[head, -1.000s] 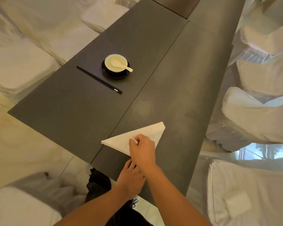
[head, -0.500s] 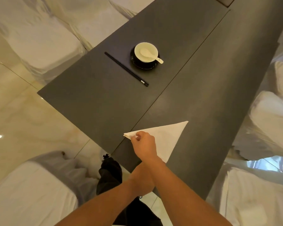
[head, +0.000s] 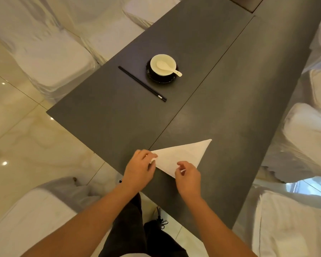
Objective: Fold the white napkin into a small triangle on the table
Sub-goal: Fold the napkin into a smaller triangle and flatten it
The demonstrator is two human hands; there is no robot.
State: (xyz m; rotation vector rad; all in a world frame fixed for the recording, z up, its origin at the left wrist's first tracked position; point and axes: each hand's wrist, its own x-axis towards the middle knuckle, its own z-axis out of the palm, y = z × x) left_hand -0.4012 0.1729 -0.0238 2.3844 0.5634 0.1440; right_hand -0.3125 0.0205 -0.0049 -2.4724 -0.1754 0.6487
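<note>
The white napkin (head: pixel 182 156) lay flat on the dark table (head: pixel 119 112), close to its near edge and just right of the seam running down the tabletop. It was already a triangle, with one tip pointing far and right, one left and one near.

The left hand (head: pixel 140 169) sat at the left tip, its fingers curled in and nipping that corner between thumb and fingertip. The right hand (head: pixel 188 178) was at the near tip, thumb and forefinger bent toward each other. It seemed to pinch the cloth's edge there, though the hand hid the contact itself.

It looked to me like thin, limp cloth, light enough to shift under a careless nudge and too soft to hold a shape unless pressed. On that smooth tabletop I'd have expected it to slide rather than stay put. The corners were the sensible places to hold, since lifting one tip lets the doubled layers travel together. The other hand would be needed to pin the body down. Layers slipping out of line was the likeliest fault, so the crease would want smoothing.

Farther off, well apart, stood a white bowl (head: pixel 163 64) with a spoon (head: pixel 168 67), beside black chopsticks (head: pixel 142 83).
</note>
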